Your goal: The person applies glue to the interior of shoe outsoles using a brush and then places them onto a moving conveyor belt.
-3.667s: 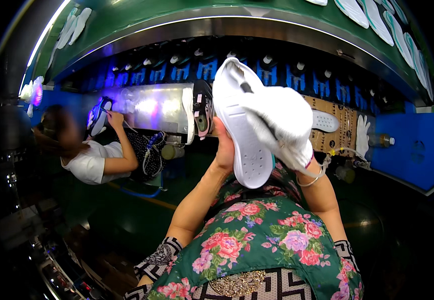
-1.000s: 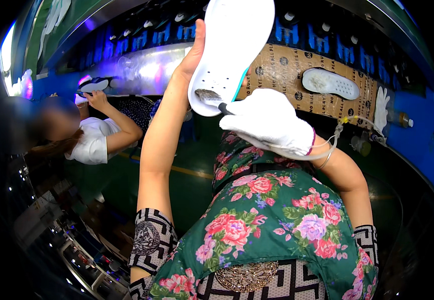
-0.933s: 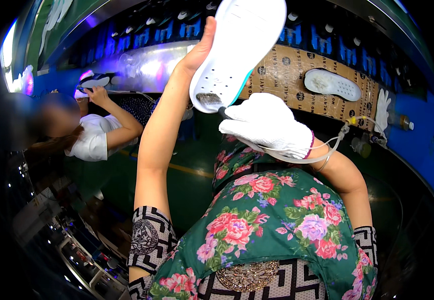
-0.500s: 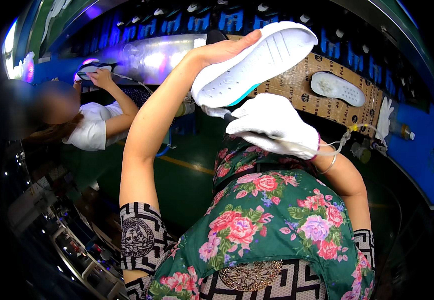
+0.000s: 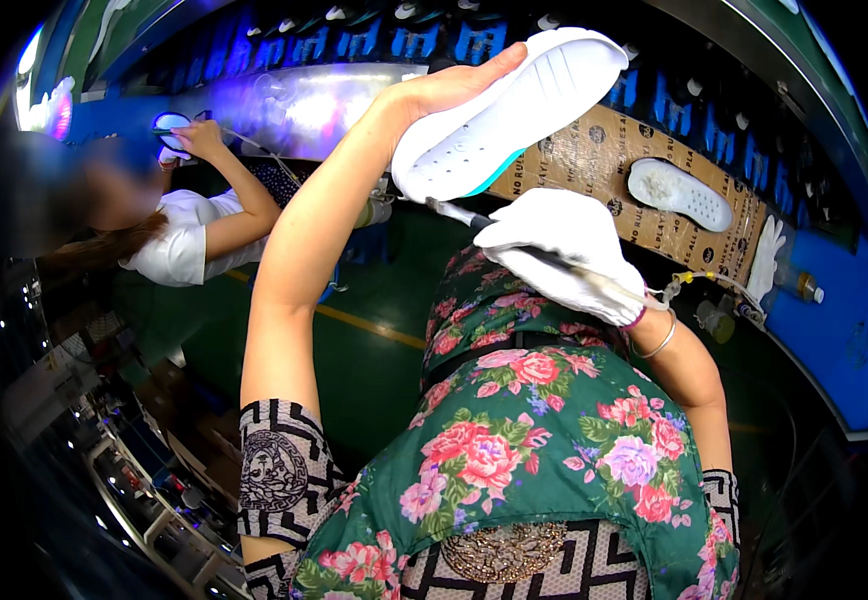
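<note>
My bare left hand (image 5: 454, 88) grips a white shoe sole (image 5: 514, 120) by its far edge. The sole is tilted, its holed inner face turned up, and a teal strip shows along the near side. My right hand (image 5: 562, 252) wears a white knit glove and is closed around a thin brush (image 5: 462, 215) with a dark handle; a clear tube runs back along the wrist. The brush tip is at the sole's near edge by the heel; whether it touches cannot be made out. A second white sole (image 5: 681, 194) lies on a cardboard sheet (image 5: 579, 165) to the right.
A spare white glove (image 5: 766, 258) and a small bottle (image 5: 804, 286) lie by the blue surface (image 5: 834, 330) at right. Blue holders (image 5: 479, 42) with shoes line the back. At left, a co-worker (image 5: 189, 235) in white handles another sole (image 5: 172, 128).
The brush tip has shifted slightly right along the heel edge, with my gloved hand moving right. My left hand still holds the sole. The co-worker's sole has been turned.
</note>
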Demonstrator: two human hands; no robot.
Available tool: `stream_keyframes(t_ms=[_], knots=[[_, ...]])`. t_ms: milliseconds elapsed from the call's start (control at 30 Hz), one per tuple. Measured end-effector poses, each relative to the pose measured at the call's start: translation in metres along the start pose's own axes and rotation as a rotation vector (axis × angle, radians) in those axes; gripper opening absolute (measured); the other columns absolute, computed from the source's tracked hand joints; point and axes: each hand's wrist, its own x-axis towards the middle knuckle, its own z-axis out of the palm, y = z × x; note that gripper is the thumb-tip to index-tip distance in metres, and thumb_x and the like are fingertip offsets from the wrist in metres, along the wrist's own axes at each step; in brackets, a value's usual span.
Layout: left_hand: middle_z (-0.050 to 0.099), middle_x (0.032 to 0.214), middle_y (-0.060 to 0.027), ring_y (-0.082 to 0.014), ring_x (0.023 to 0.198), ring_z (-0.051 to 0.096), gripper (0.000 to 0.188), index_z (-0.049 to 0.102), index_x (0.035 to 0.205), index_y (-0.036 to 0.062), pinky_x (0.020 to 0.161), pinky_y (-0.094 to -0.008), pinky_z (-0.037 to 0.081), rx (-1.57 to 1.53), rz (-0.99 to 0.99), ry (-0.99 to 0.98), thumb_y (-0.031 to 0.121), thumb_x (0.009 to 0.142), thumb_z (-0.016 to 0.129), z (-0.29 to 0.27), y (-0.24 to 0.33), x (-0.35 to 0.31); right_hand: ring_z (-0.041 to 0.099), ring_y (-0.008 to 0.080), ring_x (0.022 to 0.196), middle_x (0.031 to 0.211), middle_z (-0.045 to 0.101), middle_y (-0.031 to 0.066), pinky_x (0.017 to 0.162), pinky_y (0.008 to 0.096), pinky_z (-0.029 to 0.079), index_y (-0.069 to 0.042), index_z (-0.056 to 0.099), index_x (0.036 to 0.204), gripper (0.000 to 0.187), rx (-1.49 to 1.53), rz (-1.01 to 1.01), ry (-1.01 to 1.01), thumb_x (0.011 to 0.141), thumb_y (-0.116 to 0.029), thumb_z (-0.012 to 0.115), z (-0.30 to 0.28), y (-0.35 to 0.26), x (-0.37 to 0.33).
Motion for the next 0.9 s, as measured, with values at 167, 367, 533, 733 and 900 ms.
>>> stream_keyframes(t_ms=[167, 367, 533, 733, 900], knots=[[0.056, 0.138, -0.0142, -0.0251, 0.121, 0.057, 0.085, 0.048, 0.145, 0.0107, 0.099, -0.0401, 0.05, -0.639, 0.195, -0.155, 0.076, 0.092, 0.033, 0.006, -0.02, 0.008, 0.066, 0.0124, 0.081, 0.092, 0.072, 0.0071, 0.072, 0.0253, 0.052, 0.0, 0.075, 0.096, 0.014, 0.416, 0.497, 0.268, 0.082, -0.003, 0.076, -0.027, -0.005, 0.005], [0.049, 0.142, -0.0163, -0.0298, 0.123, 0.056, 0.067, 0.029, 0.152, 0.0088, 0.104, -0.0453, 0.048, -1.139, 0.528, -0.089, 0.052, 0.102, 0.037, 0.045, -0.05, -0.008, 0.066, 0.0142, 0.08, 0.089, 0.072, 0.0078, 0.073, 0.0261, 0.051, 0.0, 0.075, 0.094, 0.014, 0.088, 0.289, 0.385, 0.079, -0.002, 0.077, -0.045, 0.002, 0.028], [0.056, 0.133, -0.0157, -0.0293, 0.124, 0.055, 0.054, 0.044, 0.14, 0.0024, 0.11, -0.0468, 0.042, -1.169, 0.524, -0.151, 0.043, 0.104, 0.04, 0.074, -0.044, -0.024, 0.065, 0.0152, 0.073, 0.083, 0.072, 0.0066, 0.068, 0.0268, 0.05, -0.007, 0.077, 0.09, 0.015, -0.051, 0.305, 0.221, 0.076, -0.012, 0.079, -0.057, 0.009, 0.029], [0.052, 0.136, -0.0218, -0.0371, 0.116, 0.059, 0.057, 0.04, 0.144, 0.0035, 0.091, -0.0511, 0.056, -1.188, 0.535, -0.339, 0.042, 0.102, 0.045, 0.068, -0.081, -0.043, 0.068, 0.019, 0.075, 0.083, 0.072, 0.0067, 0.07, 0.0297, 0.052, -0.01, 0.077, 0.087, 0.014, -0.163, 0.222, 0.163, 0.073, -0.013, 0.08, -0.049, -0.003, 0.025], [0.04, 0.15, -0.0207, -0.0449, 0.127, 0.05, 0.08, 0.031, 0.152, 0.0107, 0.102, -0.0654, 0.042, -1.935, 0.555, -0.469, 0.064, 0.094, 0.041, 0.089, -0.057, -0.073, 0.071, 0.0229, 0.078, 0.086, 0.073, 0.0092, 0.071, 0.0309, 0.056, -0.01, 0.076, 0.093, 0.017, -0.141, 0.135, 0.248, 0.076, -0.007, 0.077, -0.043, -0.018, 0.016]])
